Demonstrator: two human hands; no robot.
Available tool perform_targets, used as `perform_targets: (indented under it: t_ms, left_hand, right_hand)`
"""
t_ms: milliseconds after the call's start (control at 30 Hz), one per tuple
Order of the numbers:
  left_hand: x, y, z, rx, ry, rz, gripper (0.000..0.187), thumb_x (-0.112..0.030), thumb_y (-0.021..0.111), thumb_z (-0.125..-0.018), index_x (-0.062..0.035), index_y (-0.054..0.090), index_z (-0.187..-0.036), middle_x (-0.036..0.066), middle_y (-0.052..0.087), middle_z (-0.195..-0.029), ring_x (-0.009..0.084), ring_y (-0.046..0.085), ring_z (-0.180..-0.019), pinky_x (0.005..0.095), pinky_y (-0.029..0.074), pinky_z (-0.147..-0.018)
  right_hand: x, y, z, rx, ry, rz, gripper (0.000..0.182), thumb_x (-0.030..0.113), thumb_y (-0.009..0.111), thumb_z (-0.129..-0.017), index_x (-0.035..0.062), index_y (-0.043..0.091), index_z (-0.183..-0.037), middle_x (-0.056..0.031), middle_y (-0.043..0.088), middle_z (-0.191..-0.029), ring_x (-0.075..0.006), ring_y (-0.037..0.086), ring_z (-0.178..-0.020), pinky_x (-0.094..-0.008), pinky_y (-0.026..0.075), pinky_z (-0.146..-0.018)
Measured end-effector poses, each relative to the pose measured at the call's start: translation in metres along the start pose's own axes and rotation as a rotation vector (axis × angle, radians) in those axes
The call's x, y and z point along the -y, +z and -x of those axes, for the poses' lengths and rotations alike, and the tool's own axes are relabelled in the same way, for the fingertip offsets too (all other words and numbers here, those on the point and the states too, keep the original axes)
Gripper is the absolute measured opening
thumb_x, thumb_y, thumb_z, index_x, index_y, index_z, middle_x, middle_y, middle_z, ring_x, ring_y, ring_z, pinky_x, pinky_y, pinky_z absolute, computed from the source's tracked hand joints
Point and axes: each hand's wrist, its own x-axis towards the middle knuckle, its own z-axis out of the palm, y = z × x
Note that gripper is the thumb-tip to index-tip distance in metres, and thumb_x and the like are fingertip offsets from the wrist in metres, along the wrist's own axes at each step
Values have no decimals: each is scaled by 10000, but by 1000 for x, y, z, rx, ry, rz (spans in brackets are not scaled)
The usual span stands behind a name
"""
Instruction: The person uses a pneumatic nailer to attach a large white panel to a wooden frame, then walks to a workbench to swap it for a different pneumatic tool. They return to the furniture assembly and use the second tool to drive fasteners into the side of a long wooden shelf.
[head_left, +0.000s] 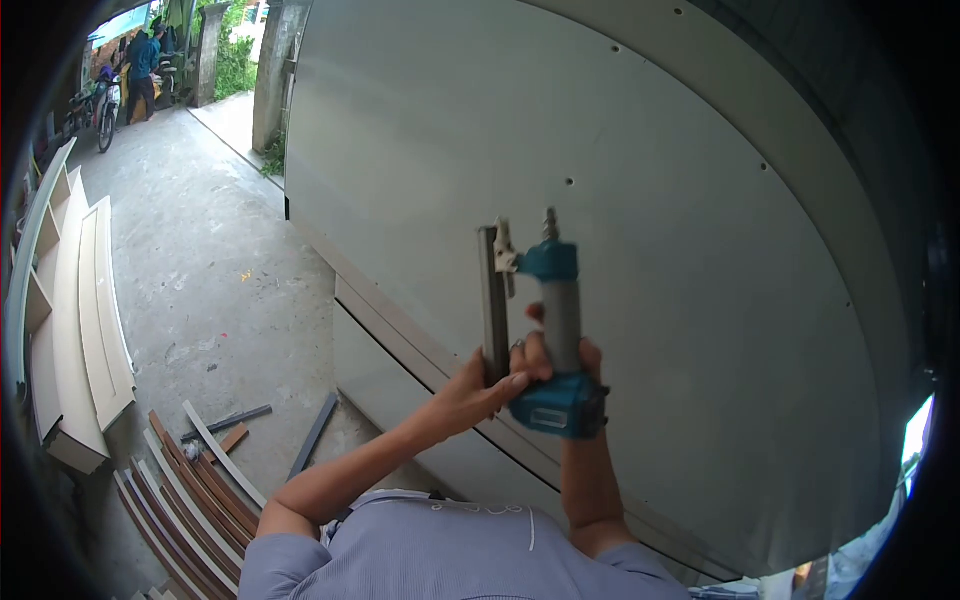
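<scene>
Around the nail gun, grey panel, strips, motorbike

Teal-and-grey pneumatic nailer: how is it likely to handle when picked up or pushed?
The pneumatic nailer is likely stiff, given its straight, bar-like magazine. It may be fairly heavy for its size, as it looks largely metallic. Its uneven outline suggests it would tip or catch rather than roll smoothly.

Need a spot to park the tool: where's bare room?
Widest: concrete floor between the cream boards and grey panel, small scraps aside. The panel right of the pneumatic tool is mostly bare, tilt unclear. Crowded: lower left, long strips bunched.
</scene>
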Motion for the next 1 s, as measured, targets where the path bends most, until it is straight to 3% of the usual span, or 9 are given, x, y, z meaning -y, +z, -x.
perform_targets:
  t_ms: [100,200,300,433,567,633,800,867,1000]
  left_hand:
    - [16,-26,33,-15,-134,68,658,-547,529,-814,41,391,-1074,56,492,-757,96,529,-645,213,447,-522]
    - [7,-23,37,-19,-282,54,663,-554,523,-814,40,396,-1077,54,496,-744,94,530,-633,211,445,-512]
    - [-19,-27,22,-1,-110,-28,688,-583,521,-800,46,412,-1056,39,495,-702,87,527,-596,203,440,-491]
    - [-30,-30,-1,-32,-115,-55,715,-606,526,-783,56,422,-1033,47,499,-699,87,523,-560,201,429,-457]
    - [-29,-41,-12,-87,-168,-61,726,-606,546,-770,61,421,-1028,53,501,-702,88,519,-546,202,430,-456]
    - [-19,-41,-4,-47,-55,-42,735,-602,562,-761,65,416,-1033,55,502,-706,95,526,-575,206,436,-472]
    - [49,-38,56,-114,-65,11,715,-596,542,-783,69,426,-1019,46,490,-649,118,537,-571,225,427,-464]
    - [68,-39,78,-82,-382,97,678,-591,527,-792,36,430,-1031,60,498,-704,115,536,-628,230,444,-520]
    - [91,-48,92,-105,-630,93,654,-622,481,-800,13,469,-960,60,494,-691,115,533,-624,230,439,-523]
  right_hand:
    - [-47,6,5,-203,128,-10,664,436,529,-842,-17,310,-1275,-74,483,-653,-198,486,-680,-320,432,-669]
    - [-41,19,4,-281,82,-58,669,423,545,-834,-24,309,-1271,-76,494,-660,-199,494,-687,-321,434,-672]
    - [-25,28,-13,-190,-7,-42,689,421,549,-829,-40,290,-1271,-77,496,-667,-198,507,-700,-324,443,-687]
    - [-7,26,-34,-77,-81,-54,723,438,554,-820,-44,271,-1278,-82,497,-678,-200,519,-721,-327,456,-678]
    - [-10,18,-46,-142,-89,-77,716,433,559,-815,-38,282,-1279,-83,494,-672,-203,515,-711,-326,450,-680]
    - [-19,15,-39,-60,-90,-55,637,407,538,-841,-2,311,-1274,-63,496,-650,-194,502,-690,-314,447,-669]
    - [-100,-3,23,-147,19,-184,660,423,526,-839,7,290,-1293,-59,474,-667,-190,480,-709,-316,429,-690]
    - [-127,-15,39,-223,90,-242,672,431,522,-836,3,286,-1296,-56,462,-681,-180,470,-717,-311,421,-684]
    - [-159,-26,50,-371,133,-454,613,394,474,-875,6,269,-1302,-64,478,-735,-185,477,-728,-313,427,-692]
